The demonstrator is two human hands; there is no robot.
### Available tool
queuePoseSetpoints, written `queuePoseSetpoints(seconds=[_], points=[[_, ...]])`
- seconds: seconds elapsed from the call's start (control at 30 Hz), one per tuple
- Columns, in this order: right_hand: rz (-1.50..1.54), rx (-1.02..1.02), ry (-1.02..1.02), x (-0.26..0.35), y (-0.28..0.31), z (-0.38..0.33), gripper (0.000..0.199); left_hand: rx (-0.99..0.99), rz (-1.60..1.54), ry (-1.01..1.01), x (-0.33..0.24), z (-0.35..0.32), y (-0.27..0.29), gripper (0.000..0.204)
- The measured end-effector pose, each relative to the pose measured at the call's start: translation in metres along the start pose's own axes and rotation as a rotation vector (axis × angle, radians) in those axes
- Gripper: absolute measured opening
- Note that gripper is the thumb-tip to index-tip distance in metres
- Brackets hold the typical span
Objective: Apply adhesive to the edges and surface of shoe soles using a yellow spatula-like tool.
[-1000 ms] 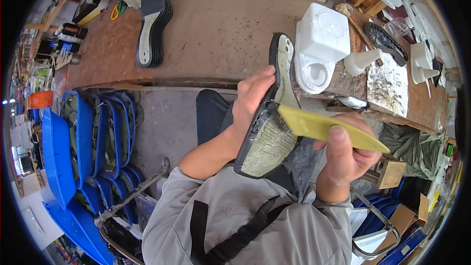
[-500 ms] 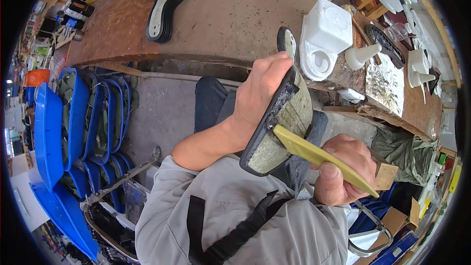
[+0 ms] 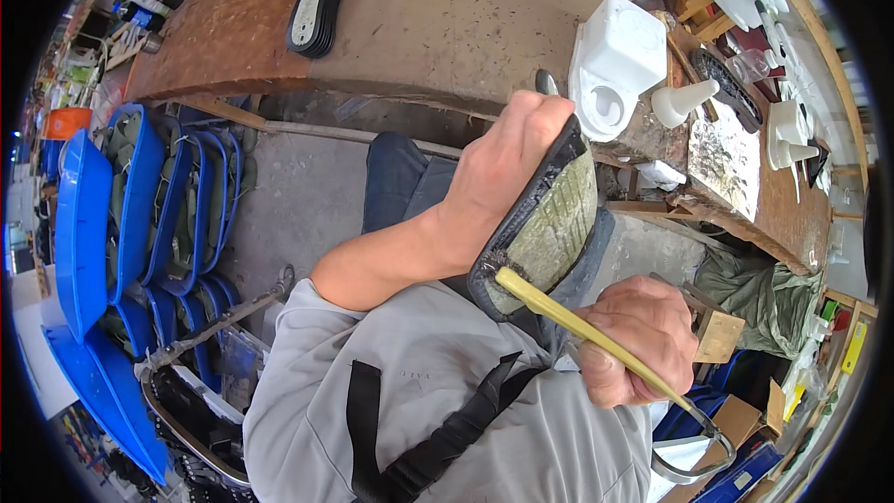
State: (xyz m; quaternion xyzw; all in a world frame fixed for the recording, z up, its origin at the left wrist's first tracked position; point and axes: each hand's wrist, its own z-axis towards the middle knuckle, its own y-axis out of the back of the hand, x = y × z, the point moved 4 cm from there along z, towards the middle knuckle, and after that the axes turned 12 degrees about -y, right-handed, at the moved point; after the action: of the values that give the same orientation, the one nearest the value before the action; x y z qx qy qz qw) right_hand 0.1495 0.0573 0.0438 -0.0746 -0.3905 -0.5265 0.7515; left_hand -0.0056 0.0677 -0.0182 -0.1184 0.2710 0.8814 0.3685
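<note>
My left hand (image 3: 503, 168) is wrapped round the far side of a shoe sole (image 3: 557, 210), black at the rim and grey-green on its inner face. The sole is tilted over my lap, and its narrow end points at the bench. In my right hand (image 3: 647, 335), pinched between thumb and fingers, is a flat yellow stick (image 3: 542, 302). The stick's tip touches the sole's inner face by the rim at the near, wide end. Any bristles or glue at the tip are too small to make out.
A brown workbench (image 3: 438, 19) crosses ahead, bearing a stack of soles (image 3: 317, 14), a white plastic pot (image 3: 624, 51) and a white nozzle-shaped piece (image 3: 684, 102). Blue bins (image 3: 79, 214) holding green items stand at left. A wooden block (image 3: 720, 335) is at right.
The stick's tip has moved from further up the sole down towards the rim at its near end. The stick has rolled edge-on, and the sole is turned more steeply.
</note>
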Motion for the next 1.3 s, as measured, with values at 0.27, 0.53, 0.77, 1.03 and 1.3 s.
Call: queuePoseSetpoints(seconds=[0.27,0.53,0.77,1.03,1.3], points=[[0.040,0.118,0.007,0.001,0.010,0.008,0.022,0.275,-0.305,0.145,-0.009,-0.006,-0.004,0.046],[0.057,0.217,0.000,0.002,0.016,0.014,0.020,0.455,-0.551,0.181,-0.014,-0.012,-0.012,0.043],[0.070,0.247,0.040,0.003,0.014,0.008,0.021,0.484,-0.674,0.143,-0.016,-0.014,-0.014,0.045],[0.115,0.425,0.169,-0.001,0.024,0.026,0.022,0.538,-0.737,0.155,-0.018,-0.014,-0.012,0.047],[0.228,0.058,-0.180,-0.018,0.022,0.016,0.015,0.260,-0.176,0.131,-0.004,0.007,0.006,0.043]])
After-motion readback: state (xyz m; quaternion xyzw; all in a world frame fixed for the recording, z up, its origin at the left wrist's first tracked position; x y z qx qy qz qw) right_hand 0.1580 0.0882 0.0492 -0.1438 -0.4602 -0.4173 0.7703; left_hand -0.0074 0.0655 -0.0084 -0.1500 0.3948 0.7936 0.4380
